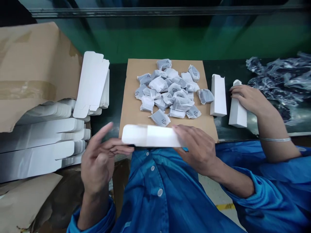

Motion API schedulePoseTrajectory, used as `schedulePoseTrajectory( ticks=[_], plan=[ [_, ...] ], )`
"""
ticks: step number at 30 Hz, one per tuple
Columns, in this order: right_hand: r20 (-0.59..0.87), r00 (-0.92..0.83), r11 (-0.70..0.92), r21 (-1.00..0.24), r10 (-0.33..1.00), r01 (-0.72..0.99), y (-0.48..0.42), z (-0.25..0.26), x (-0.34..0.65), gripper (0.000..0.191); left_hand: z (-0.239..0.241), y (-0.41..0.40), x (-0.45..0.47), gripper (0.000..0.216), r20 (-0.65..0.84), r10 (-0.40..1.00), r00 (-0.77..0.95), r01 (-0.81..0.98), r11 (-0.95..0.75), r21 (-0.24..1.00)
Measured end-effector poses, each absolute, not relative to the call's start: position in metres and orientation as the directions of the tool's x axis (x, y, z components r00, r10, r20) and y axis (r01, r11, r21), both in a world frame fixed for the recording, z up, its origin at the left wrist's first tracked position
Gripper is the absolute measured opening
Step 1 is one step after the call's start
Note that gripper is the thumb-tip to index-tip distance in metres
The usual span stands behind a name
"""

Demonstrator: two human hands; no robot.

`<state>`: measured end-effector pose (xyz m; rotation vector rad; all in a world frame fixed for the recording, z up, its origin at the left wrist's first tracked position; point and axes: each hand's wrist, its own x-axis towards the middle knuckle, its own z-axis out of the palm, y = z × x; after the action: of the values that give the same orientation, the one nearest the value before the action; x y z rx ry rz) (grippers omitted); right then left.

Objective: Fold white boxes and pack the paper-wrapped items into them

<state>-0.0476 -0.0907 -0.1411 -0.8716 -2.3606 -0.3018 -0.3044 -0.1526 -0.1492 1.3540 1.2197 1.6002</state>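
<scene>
My right hand (196, 149) grips the right end of a flat white carton (150, 136), held level just above my blue smock, near the front edge of a cardboard sheet (131, 106). My left hand (99, 158) is at the carton's left end. Its fingers are stretched out with the tips touching the carton from below, and the index finger is raised. Beyond the carton, several small grey-white wrapped packets (170, 90) lie in a heap on the cardboard sheet.
Stacks of flat white carton blanks (48, 139) fill the left side, with more (93, 81) leaning beside a large brown cardboard box (31, 71). An assembled white carton (218, 95) lies right of the sheet. A co-worker's hand (250, 98) rests on another carton (237, 108). Crumpled plastic bags (279, 77) lie at the far right.
</scene>
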Motion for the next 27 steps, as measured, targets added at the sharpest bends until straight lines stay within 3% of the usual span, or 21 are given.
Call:
schedulePoseTrajectory(
  ticks=[2, 4, 6, 8, 11, 13, 14, 16, 18, 22, 27],
  plan=[
    [0.674, -0.484, 0.688, -0.050, 0.558, 0.724, -0.092, -0.149, -0.057, 0.046, -0.159, -0.159, -0.278, 0.070, 0.473, 0.823, -0.313, 0.031, -0.489, 0.872],
    [0.726, -0.422, 0.666, -0.066, 0.542, 0.743, -0.100, -0.160, -0.073, 0.045, -0.168, -0.161, -0.247, 0.092, 0.540, 0.755, -0.372, 0.091, -0.549, 0.831],
    [0.751, -0.438, 0.710, -0.058, 0.494, 0.702, -0.112, -0.170, -0.088, 0.044, -0.173, -0.158, -0.224, 0.106, 0.514, 0.744, -0.426, 0.141, -0.507, 0.850],
    [0.694, -0.528, 0.796, -0.111, 0.490, 0.594, -0.123, -0.173, -0.096, 0.049, -0.174, -0.151, -0.218, 0.102, 0.443, 0.747, -0.496, 0.193, -0.402, 0.895],
    [0.497, -0.618, 0.789, -0.464, 0.609, 0.403, -0.122, -0.159, -0.094, 0.065, -0.169, -0.142, -0.234, 0.083, 0.303, 0.829, -0.469, 0.240, -0.211, 0.948],
    [0.421, -0.569, 0.658, -0.686, 0.706, 0.310, -0.110, -0.144, -0.090, 0.061, -0.168, -0.140, -0.248, 0.076, 0.286, 0.884, -0.371, 0.292, -0.182, 0.939],
    [0.424, -0.541, 0.623, -0.739, 0.726, 0.256, -0.102, -0.138, -0.088, 0.053, -0.169, -0.140, -0.254, 0.074, 0.327, 0.880, -0.343, 0.338, -0.210, 0.918],
    [0.473, -0.550, 0.644, -0.747, 0.689, 0.164, -0.085, -0.130, -0.088, 0.039, -0.170, -0.141, -0.260, 0.070, 0.456, 0.829, -0.323, 0.454, -0.287, 0.843],
    [0.516, -0.606, 0.705, -0.701, 0.605, 0.108, -0.074, -0.129, -0.092, 0.037, -0.170, -0.142, -0.264, 0.065, 0.550, 0.785, -0.284, 0.541, -0.342, 0.768],
    [0.562, -0.632, 0.762, -0.643, 0.533, 0.071, -0.069, -0.134, -0.102, 0.040, -0.169, -0.144, -0.268, 0.066, 0.552, 0.820, -0.152, 0.556, -0.391, 0.734],
    [0.584, -0.646, 0.816, -0.568, 0.492, 0.108, -0.073, -0.138, -0.103, 0.035, -0.170, -0.142, -0.271, 0.061, 0.528, 0.836, -0.151, 0.566, -0.364, 0.740]
  ],
)
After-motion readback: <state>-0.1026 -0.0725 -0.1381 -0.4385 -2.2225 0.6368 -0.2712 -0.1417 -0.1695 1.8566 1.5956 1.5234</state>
